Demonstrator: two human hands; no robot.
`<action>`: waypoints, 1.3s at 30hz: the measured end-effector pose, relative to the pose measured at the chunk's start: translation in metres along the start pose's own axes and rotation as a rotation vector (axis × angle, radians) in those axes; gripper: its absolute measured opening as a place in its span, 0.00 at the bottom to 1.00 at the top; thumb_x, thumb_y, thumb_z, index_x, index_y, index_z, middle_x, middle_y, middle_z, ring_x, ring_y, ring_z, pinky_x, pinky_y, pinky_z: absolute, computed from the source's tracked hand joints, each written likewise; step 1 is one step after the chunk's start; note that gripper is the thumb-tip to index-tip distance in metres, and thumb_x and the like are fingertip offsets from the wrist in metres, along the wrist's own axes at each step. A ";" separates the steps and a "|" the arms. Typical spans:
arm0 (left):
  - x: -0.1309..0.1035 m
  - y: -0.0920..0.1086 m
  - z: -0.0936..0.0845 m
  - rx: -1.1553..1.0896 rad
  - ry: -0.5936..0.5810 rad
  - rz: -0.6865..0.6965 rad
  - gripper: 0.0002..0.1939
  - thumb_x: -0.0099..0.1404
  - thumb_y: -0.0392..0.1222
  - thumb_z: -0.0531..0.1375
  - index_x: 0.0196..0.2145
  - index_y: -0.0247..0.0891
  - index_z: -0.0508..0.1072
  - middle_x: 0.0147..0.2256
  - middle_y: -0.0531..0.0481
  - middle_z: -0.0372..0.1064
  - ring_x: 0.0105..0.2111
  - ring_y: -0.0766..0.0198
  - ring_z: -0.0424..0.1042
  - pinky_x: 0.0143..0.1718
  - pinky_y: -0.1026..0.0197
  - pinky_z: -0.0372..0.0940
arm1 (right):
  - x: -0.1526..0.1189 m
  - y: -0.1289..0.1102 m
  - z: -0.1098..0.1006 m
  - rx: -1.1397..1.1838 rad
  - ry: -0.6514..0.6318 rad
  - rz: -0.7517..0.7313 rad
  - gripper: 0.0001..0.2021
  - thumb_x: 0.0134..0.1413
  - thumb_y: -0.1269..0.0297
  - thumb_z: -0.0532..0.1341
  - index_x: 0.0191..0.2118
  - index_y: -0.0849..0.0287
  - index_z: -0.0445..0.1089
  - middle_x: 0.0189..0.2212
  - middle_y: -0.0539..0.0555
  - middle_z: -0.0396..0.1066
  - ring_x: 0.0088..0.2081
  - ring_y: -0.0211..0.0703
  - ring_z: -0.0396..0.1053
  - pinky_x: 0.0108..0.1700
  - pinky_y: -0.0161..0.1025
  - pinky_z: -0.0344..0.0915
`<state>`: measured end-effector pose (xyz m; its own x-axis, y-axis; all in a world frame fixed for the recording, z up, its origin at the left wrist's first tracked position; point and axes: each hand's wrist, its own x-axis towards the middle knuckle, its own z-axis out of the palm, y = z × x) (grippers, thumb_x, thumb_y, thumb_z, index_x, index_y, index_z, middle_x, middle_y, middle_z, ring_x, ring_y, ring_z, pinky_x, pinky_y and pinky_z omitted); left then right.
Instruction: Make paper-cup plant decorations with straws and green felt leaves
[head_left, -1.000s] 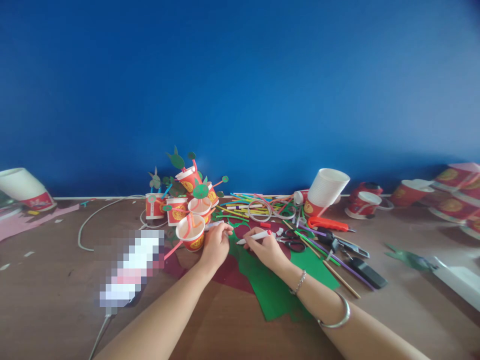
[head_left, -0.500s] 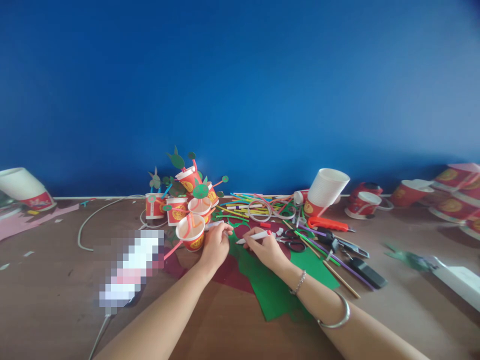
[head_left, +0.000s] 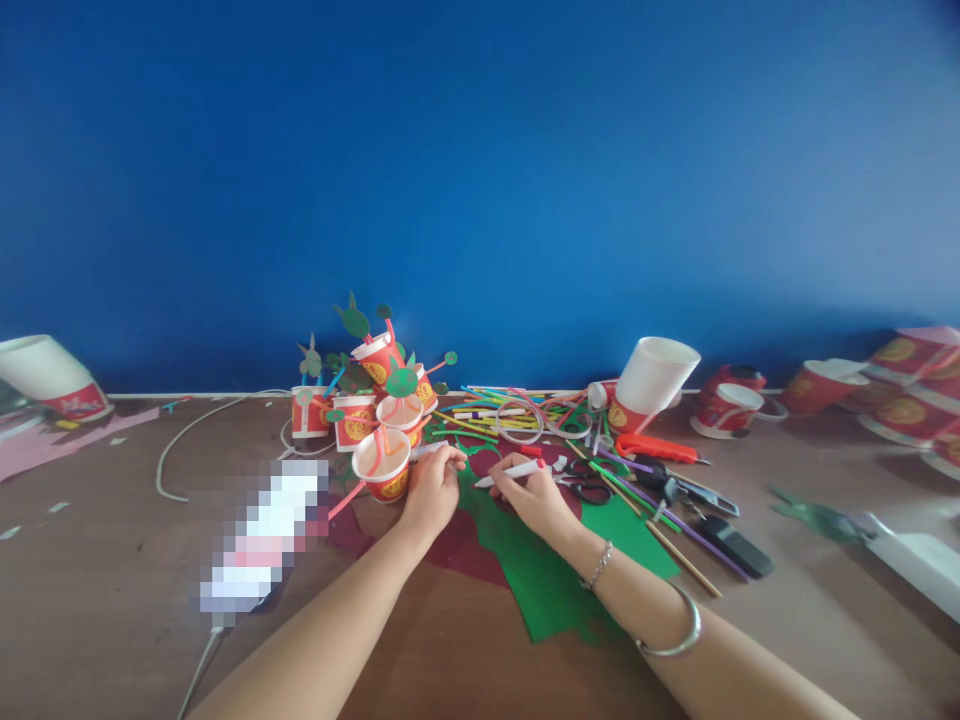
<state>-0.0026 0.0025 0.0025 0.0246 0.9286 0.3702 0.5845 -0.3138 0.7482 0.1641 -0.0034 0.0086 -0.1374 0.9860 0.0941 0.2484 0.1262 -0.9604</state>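
Note:
My right hand (head_left: 529, 490) holds a white marker (head_left: 510, 474) with a red end, its tip pointing left above dark red and green paper. My left hand (head_left: 436, 482) is closed beside it, close to a paper cup (head_left: 381, 465) with a pink straw; a pale pen-like item (head_left: 429, 450) shows behind its fingers, and its grip on that is unclear. Under both hands lie a green sheet (head_left: 540, 590) and dark red paper (head_left: 472, 550). Black-handled scissors (head_left: 592, 488) rest just right of my right hand.
Decorated cups (head_left: 354, 424) stand at the left. Colourful straws (head_left: 480, 420) lie behind my hands. A tall cup stack (head_left: 656, 380), an orange cutter (head_left: 660, 448) and a black key fob (head_left: 731, 545) are on the right. A cable (head_left: 161, 455) curves at left.
The marker in my right hand has shifted very slightly to the right. My left hand looks the same.

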 end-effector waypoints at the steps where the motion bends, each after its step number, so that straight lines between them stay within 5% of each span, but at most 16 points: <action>1: 0.000 0.000 0.000 0.001 0.001 -0.001 0.14 0.58 0.25 0.48 0.33 0.38 0.69 0.30 0.50 0.71 0.36 0.62 0.70 0.40 0.58 0.64 | 0.000 -0.001 0.000 -0.010 -0.005 -0.004 0.10 0.50 0.56 0.58 0.27 0.58 0.67 0.20 0.51 0.71 0.23 0.40 0.67 0.23 0.34 0.59; 29: 0.000 0.001 0.000 -0.013 0.005 0.004 0.14 0.57 0.25 0.48 0.32 0.39 0.69 0.29 0.50 0.71 0.35 0.62 0.70 0.40 0.58 0.64 | 0.000 -0.001 0.000 0.051 0.027 0.017 0.10 0.49 0.58 0.58 0.24 0.58 0.66 0.17 0.50 0.69 0.20 0.38 0.64 0.21 0.33 0.57; 36: 0.000 0.002 -0.002 -0.021 -0.006 -0.011 0.14 0.57 0.25 0.48 0.32 0.39 0.69 0.30 0.51 0.71 0.35 0.62 0.70 0.39 0.58 0.64 | -0.002 -0.010 -0.004 0.126 0.070 0.009 0.11 0.50 0.58 0.58 0.34 0.59 0.71 0.24 0.52 0.73 0.25 0.39 0.67 0.22 0.32 0.58; 39: -0.001 0.002 -0.002 -0.020 -0.015 -0.024 0.14 0.57 0.25 0.48 0.32 0.39 0.69 0.30 0.51 0.71 0.36 0.62 0.70 0.40 0.58 0.64 | -0.003 -0.011 -0.004 0.107 0.077 -0.013 0.11 0.49 0.57 0.60 0.26 0.59 0.68 0.20 0.50 0.70 0.22 0.37 0.65 0.22 0.32 0.57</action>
<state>-0.0030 0.0009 0.0049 0.0234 0.9388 0.3437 0.5685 -0.2953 0.7679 0.1660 -0.0073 0.0197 -0.0650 0.9904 0.1222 0.1425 0.1304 -0.9812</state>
